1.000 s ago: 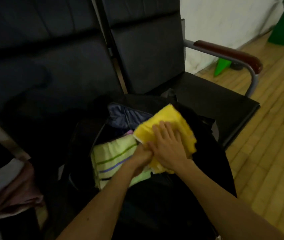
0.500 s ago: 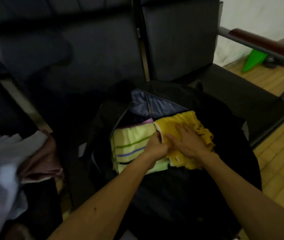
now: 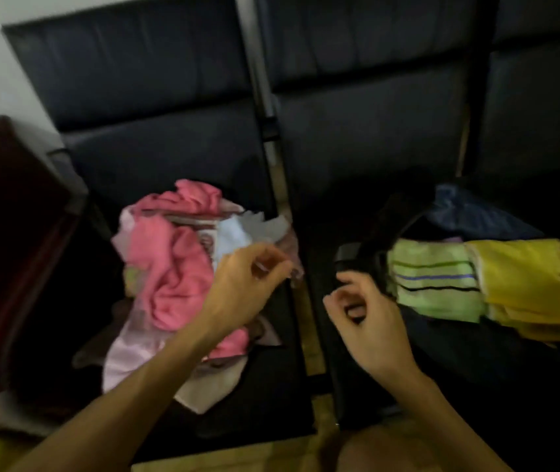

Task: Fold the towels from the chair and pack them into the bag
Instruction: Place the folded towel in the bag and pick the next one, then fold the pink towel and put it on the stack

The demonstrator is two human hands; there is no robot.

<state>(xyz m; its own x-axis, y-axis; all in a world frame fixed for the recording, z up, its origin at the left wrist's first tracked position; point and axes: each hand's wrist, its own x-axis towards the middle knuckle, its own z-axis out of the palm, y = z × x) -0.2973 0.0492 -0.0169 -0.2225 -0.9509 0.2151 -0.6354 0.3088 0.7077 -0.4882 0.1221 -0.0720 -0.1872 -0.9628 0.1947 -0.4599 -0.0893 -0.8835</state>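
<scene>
Yellow towel now packed in bag; left hand, right hand lifted off, empty, loosely curled; pile left of bag judged next.

The left chair seat carries a loose heap of towels, pink and pale, spread from its middle to its right edge. The neighbouring seat carries the black bag.

One camera rode on the person's head, facing forward and steeply down at the dark chairs, close in, so the towel pile and the bag filled its wide frame.
</scene>
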